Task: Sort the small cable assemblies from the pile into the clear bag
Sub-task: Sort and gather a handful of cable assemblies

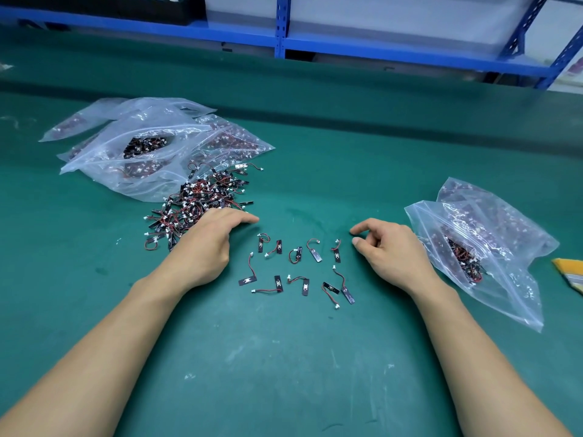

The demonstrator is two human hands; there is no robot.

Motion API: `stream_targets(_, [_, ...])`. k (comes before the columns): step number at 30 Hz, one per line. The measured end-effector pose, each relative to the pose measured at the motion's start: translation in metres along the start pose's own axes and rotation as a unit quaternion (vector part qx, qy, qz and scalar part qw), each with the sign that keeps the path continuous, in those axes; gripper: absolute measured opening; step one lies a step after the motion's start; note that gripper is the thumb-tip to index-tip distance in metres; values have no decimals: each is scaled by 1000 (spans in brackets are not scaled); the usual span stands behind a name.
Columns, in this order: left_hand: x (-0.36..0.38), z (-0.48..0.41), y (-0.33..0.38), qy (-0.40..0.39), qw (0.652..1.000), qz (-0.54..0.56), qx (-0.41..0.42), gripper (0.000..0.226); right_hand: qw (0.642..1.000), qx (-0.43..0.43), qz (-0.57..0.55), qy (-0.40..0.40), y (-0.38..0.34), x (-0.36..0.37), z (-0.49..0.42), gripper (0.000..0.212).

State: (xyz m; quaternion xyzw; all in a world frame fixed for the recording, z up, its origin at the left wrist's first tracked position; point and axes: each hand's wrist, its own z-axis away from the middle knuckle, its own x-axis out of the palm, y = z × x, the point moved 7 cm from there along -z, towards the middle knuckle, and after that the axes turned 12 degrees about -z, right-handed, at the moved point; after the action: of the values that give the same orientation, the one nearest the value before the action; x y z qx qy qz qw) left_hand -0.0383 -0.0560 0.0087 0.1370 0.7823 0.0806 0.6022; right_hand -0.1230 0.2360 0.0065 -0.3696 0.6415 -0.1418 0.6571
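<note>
A pile of small cable assemblies (202,200), black tabs with red-black wires and white plugs, lies left of centre on the green mat. My left hand (209,244) rests at the pile's near edge, fingers stretched flat toward the right, holding nothing. Several single assemblies (298,266) are spread in two loose rows between my hands. My right hand (391,247) hovers right of them, fingers loosely curled, thumb and forefinger apart, empty. A clear bag (492,263) partly filled with assemblies lies just right of my right hand, its mouth facing the hand.
Several clear zip bags (151,143) holding assemblies are heaped behind the pile at the left. A yellow striped object (571,272) pokes in at the right edge. Blue shelving (280,26) runs along the far side of the green table (284,357).
</note>
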Motion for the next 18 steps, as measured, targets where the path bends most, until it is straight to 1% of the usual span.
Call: stream_targets(18, [-1,0,2,-2,1000,3,2,67,1000,1,-10,-5,3,1,-2,6])
